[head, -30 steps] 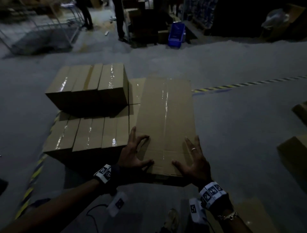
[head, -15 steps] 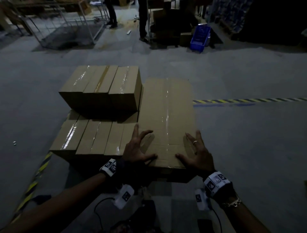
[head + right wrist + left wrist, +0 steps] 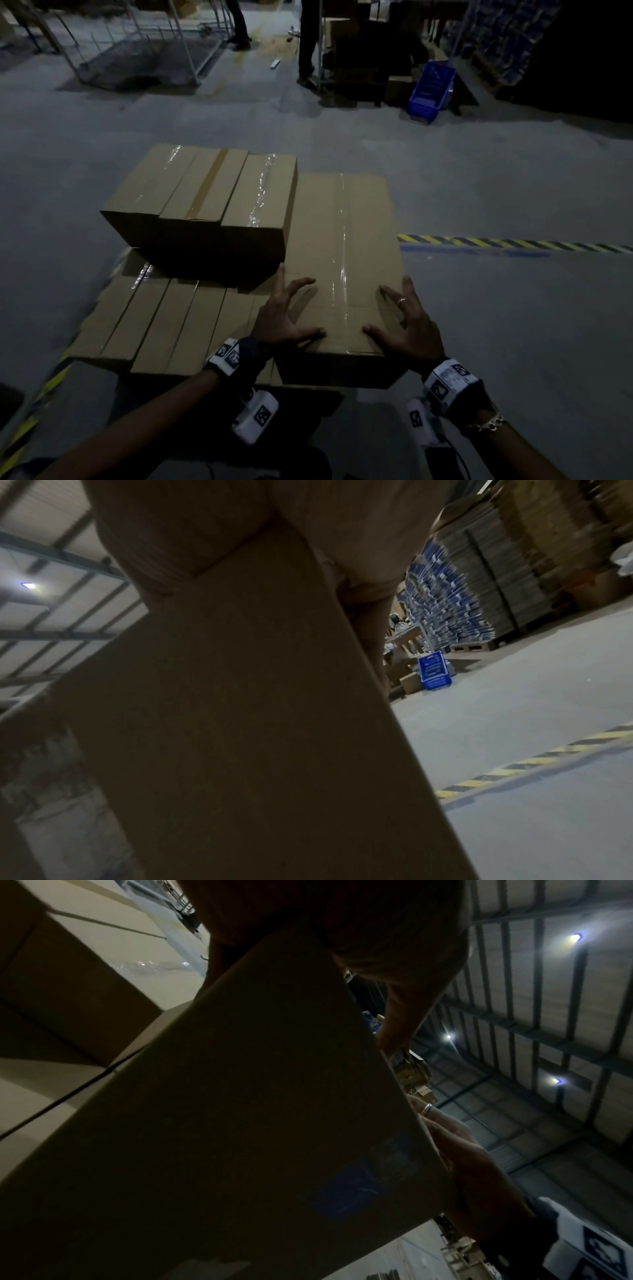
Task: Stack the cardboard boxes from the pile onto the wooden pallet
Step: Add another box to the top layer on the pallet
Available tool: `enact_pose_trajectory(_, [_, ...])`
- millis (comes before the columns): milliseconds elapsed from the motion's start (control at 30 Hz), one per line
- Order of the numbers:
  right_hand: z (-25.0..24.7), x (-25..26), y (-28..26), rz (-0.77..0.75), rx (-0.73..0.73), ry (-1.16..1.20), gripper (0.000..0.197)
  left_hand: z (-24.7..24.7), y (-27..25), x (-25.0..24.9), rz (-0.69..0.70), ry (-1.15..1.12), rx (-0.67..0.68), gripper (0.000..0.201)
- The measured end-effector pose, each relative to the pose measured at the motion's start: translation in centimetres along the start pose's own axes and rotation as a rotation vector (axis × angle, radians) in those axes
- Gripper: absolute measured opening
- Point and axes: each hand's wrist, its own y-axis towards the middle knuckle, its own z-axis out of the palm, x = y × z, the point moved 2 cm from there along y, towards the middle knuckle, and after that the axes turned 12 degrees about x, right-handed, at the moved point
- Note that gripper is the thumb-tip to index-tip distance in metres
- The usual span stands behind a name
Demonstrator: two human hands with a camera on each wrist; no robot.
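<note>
A long taped cardboard box (image 3: 342,253) lies at the right side of the stack, level with the upper row of three boxes (image 3: 205,195). That row sits on a lower layer of several boxes (image 3: 161,325). The pallet beneath is hidden. My left hand (image 3: 286,318) and right hand (image 3: 402,322) rest with spread fingers on the top of the long box at its near end, thumbs pointing toward each other. In the left wrist view the box's end face (image 3: 240,1123) fills the picture under my palm (image 3: 342,920). In the right wrist view the same box (image 3: 257,723) does so too.
Yellow-black floor tape (image 3: 513,243) runs off to the right, and another strip (image 3: 34,394) to the near left. Far back stand a blue crate (image 3: 432,89), a person's legs (image 3: 306,41), a wire cage cart (image 3: 137,51) and dark shelving.
The long box has slid a little farther away along the stack, closing up against the upper row. Both hands have stayed on its near end.
</note>
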Motion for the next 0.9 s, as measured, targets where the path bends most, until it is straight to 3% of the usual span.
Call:
enact_pose_trajectory(533, [-2.2,-0.6,21.4,0.024,0.044,0.057,0.087,-9.0,18.8,4.7,-0.021,-0.014,0.01,0.104])
enact_pose_trajectory(900, [-0.7,-8.2,40.0,0.0,0.195,0.126,0.092,-9.2,34.9,11.8,-0.191,-0.033,0.0,0.097])
